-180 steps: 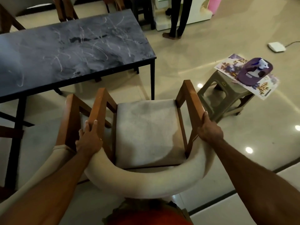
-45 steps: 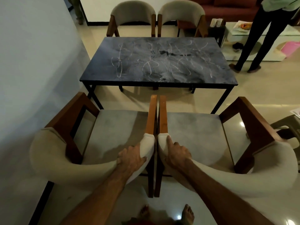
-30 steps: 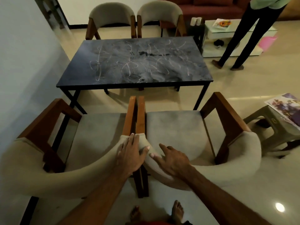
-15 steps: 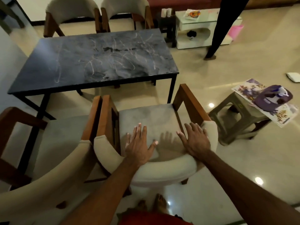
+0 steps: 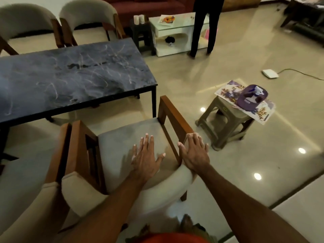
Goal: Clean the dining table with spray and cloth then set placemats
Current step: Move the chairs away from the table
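Observation:
The dark marble dining table (image 5: pixel 70 81) with pale scribbles on its top stands at the upper left. To the right, a grey plastic stool (image 5: pixel 222 127) carries floral placemats (image 5: pixel 263 114), a purple cloth (image 5: pixel 245 100) and a white spray bottle (image 5: pixel 257 91) lying on the cloth. My left hand (image 5: pixel 146 158) hovers open, fingers spread, over the seat of the near chair (image 5: pixel 129 137). My right hand (image 5: pixel 194 154) is open, over that chair's right armrest and backrest end. Neither hand holds anything.
A second chair (image 5: pixel 35 172) stands against the near chair's left side. Two more chairs (image 5: pixel 57 18) are behind the table. A person's legs (image 5: pixel 203 32) stand by a white low table (image 5: pixel 177 27). A white device with a cable (image 5: pixel 270 73) lies on the floor.
The view has swung right toward the stool. Both hands let go of the two chairs' backrest ends and shifted right; the right hand now sits over the near chair's right armrest.

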